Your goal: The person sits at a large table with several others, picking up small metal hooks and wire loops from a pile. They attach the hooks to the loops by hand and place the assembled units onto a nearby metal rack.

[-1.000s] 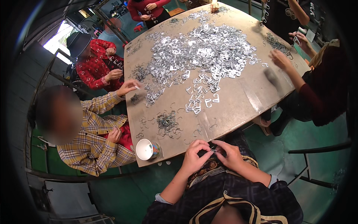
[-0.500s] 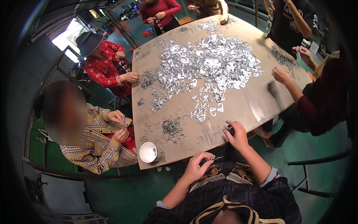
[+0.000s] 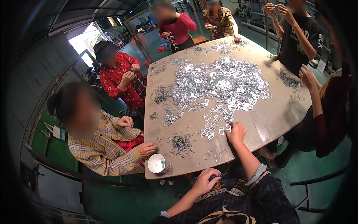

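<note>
My right hand reaches over the table, its fingers bent down onto a silver hook-shaped metal piece at the near fringe of the pile. Beside that lies another such loose piece. Low in front of my lap, just off the table edge, my left hand is curled closed. A thin dark, pointed end sticks out by its fingertips; the rest is hidden in the hand. The big pile of silver pieces covers the table's middle.
On the brown table lie heaps of thin wire clips, one at the near left and one at the right. A paper cup stands at the near left corner. Several people work around the edges. A metal frame stands at lower right.
My right hand has gone forward from the table's near edge to the loose silver pieces. My left hand stays low, closed. The left neighbour's hand has come to the table edge.
</note>
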The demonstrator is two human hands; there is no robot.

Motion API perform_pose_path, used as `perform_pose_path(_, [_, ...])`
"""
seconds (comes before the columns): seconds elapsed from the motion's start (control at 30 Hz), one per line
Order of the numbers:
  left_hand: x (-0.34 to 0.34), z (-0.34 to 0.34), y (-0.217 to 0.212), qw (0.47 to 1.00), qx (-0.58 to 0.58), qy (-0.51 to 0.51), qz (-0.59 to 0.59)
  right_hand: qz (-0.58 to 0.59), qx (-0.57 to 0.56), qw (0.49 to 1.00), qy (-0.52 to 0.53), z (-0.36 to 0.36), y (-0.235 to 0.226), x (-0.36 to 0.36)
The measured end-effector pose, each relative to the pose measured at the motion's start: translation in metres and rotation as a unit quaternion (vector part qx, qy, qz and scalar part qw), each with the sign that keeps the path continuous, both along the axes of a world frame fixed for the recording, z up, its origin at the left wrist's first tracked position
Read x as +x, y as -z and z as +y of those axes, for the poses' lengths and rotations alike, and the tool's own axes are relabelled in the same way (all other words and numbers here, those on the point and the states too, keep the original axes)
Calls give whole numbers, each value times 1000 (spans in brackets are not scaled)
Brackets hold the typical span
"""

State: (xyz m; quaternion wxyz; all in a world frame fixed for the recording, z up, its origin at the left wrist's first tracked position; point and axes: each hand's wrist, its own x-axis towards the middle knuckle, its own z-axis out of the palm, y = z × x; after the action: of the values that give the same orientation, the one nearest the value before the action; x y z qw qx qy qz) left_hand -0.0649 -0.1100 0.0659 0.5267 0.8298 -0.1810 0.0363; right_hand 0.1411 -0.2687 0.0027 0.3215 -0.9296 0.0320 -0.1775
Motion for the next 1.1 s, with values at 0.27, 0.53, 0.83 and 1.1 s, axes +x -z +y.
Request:
perform_pose_path(0.27, [1, -1, -1, 1000, 5, -23, -4, 64, 274, 941, -187, -11, -4, -30])
perform_pose_path(0.53, [6, -5, -5, 997, 9, -70, -40, 188, 428, 827, -311, -22, -72, -128])
perform_pose_path(0.83, [1, -6, 5, 992, 54, -90, -63, 138, 318, 889, -300, -17, -68, -158])
perform_pose_path(1.1, [-3, -2, 16, 994, 67, -86, -30, -14, 170, 933, -315, -10, -77, -174])
